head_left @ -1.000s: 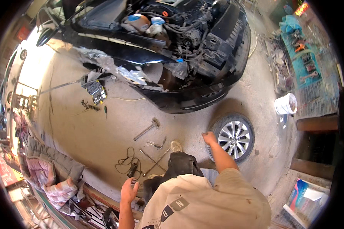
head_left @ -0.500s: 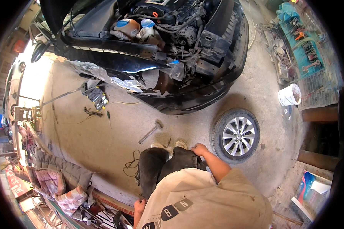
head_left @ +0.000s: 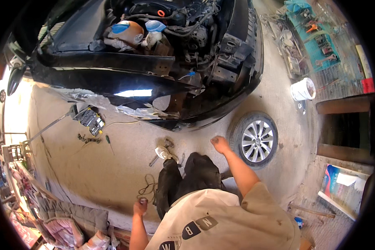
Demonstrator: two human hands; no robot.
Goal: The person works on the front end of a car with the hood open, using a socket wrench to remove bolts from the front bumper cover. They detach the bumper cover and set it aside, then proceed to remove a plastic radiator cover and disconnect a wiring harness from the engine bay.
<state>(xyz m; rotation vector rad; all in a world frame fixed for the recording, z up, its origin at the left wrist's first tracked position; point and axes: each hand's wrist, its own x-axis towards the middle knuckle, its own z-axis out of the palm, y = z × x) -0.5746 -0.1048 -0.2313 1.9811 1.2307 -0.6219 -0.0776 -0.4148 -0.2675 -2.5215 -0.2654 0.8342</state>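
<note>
My left hand (head_left: 140,206) hangs low at my left side with its fingers curled. A small pale spot shows at its fingertips, too small to name. Ahead of my right hip, my right hand (head_left: 220,144) is loosely closed, with nothing visible in it. Nearest to that hand is a car wheel (head_left: 259,141) with a silver spoked rim, lying on the floor without contact. A light shoe (head_left: 166,153) on my left foot partly covers a long-handled hammer (head_left: 154,161). In front stands a black car (head_left: 146,71), its engine bay exposed and front fender damaged.
Left of the car lie an open tool case (head_left: 91,121), a screwdriver (head_left: 108,143) and a floor jack handle (head_left: 50,127). A white bucket (head_left: 303,89) stands at the right. Dark cable (head_left: 148,185) coils near my left leg; a padded seat (head_left: 73,216) sits at lower left.
I have stepped toward the car, my left foot now over the hammer. My right arm has swung forward off my thigh. My left hand has come up and outward to the left.
</note>
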